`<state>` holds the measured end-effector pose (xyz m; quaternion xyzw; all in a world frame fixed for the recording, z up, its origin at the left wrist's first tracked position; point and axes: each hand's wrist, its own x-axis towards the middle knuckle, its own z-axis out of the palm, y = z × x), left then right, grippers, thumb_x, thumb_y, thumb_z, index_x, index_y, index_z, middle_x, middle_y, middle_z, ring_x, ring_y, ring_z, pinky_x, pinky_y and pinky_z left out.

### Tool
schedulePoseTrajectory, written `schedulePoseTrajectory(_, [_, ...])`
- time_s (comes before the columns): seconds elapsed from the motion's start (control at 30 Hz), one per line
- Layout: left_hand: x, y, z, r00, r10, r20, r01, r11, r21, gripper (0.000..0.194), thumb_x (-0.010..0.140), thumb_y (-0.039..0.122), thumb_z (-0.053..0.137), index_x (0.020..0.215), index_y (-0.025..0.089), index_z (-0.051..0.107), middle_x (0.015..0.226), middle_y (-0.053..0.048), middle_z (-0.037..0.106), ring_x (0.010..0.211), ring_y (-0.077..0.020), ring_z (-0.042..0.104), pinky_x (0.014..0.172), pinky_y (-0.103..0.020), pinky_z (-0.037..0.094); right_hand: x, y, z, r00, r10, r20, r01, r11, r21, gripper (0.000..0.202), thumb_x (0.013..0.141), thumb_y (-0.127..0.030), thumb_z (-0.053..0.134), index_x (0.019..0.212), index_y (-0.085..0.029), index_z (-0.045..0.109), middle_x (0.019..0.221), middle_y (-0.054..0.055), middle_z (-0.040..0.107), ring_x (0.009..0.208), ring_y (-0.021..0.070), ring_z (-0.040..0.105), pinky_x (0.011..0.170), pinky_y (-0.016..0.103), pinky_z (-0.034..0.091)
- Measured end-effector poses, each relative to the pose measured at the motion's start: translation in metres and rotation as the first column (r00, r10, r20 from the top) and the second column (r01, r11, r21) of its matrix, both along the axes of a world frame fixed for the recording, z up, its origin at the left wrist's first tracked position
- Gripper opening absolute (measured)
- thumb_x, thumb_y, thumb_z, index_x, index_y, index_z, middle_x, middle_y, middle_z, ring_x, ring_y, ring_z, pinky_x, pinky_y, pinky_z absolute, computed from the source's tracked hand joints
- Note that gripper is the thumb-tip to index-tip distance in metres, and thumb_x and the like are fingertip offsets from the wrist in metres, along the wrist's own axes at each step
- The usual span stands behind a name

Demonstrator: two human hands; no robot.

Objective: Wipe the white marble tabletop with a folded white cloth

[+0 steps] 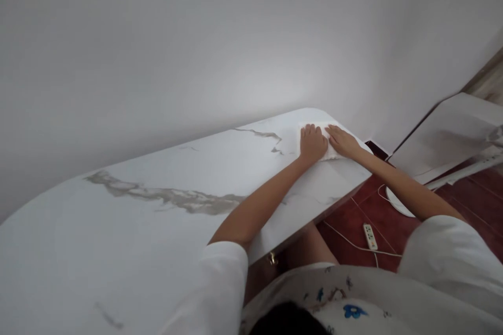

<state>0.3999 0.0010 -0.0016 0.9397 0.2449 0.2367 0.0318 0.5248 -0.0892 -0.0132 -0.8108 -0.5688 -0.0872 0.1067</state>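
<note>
A small white cloth point(332, 154) lies spread on the white marble-patterned tabletop point(204, 159), near its far right end. My left hand point(313, 144) presses down on the cloth, its fingers bent and close together over it. Beside it, my right hand point(341, 141) rests on the cloth's right part, with fingers stretched out flat and pointing left. The two hands almost touch. Both palms are hidden from above, and part of the cloth is covered by the hands.
A plain pale wall point(236, 36) runs along the table's far edge. Below on the red tiled floor lie a power strip point(370, 236) with white cords and a round white base point(398, 204). A brass-coloured knob point(272, 258) sticks out under the table's near edge. A white panel point(444, 131) stands at right.
</note>
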Motion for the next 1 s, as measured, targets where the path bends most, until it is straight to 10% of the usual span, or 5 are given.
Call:
schedulePoseTrajectory(0.2, [-0.02,-0.072,0.0,0.993,-0.114,-0.015,0.113,0.993,-0.021,0.041,0.094,0.024,0.04,0.127,0.005,0.055,0.141,-0.02,0.052,0.137,-0.0316,0.04,0.115,-0.048,0.027,-0.025,-0.091,0.003,0.999,-0.037,0.012,0.037,0.999,0.03,0.051,0.098,-0.031,0.029,0.142,-0.014,0.048,0.15,0.012,0.045,0.139,0.0252,0.04,0.113,0.045,0.036])
schedulePoseTrajectory(0.4, [0.02,-0.089,-0.002,0.973,-0.223,0.06,0.222,0.975,0.02,0.03,0.092,0.025,0.045,0.111,0.01,0.063,0.125,-0.018,0.061,0.127,-0.03,0.047,0.111,-0.046,0.031,0.001,-0.119,0.002,0.986,-0.163,0.031,0.161,0.985,0.07,0.05,0.096,-0.028,0.029,0.137,-0.014,0.053,0.146,0.014,0.05,0.136,0.0257,0.046,0.111,0.046,0.039])
schedulePoseTrajectory(0.7, [0.082,0.007,-0.004,0.984,-0.157,0.09,0.153,0.987,0.047,0.024,0.092,0.027,0.049,0.1,0.013,0.066,0.111,-0.013,0.066,0.113,-0.0265,0.054,0.102,-0.04,0.037,0.058,-0.01,0.001,0.982,-0.154,0.11,0.151,0.988,0.036,0.049,0.095,-0.021,0.027,0.135,-0.007,0.052,0.14,0.019,0.055,0.131,0.0284,0.051,0.103,0.045,0.046])
schedulePoseTrajectory(1.0, [0.084,0.112,-0.006,0.998,-0.028,0.061,0.025,0.998,0.053,0.029,0.096,0.029,0.045,0.104,0.011,0.065,0.114,-0.014,0.065,0.116,-0.026,0.053,0.103,-0.039,0.037,0.081,0.115,-0.005,0.989,-0.014,0.146,0.003,0.997,0.072,0.046,0.094,-0.022,0.03,0.132,-0.013,0.054,0.134,0.017,0.06,0.127,0.0273,0.053,0.1,0.044,0.048])
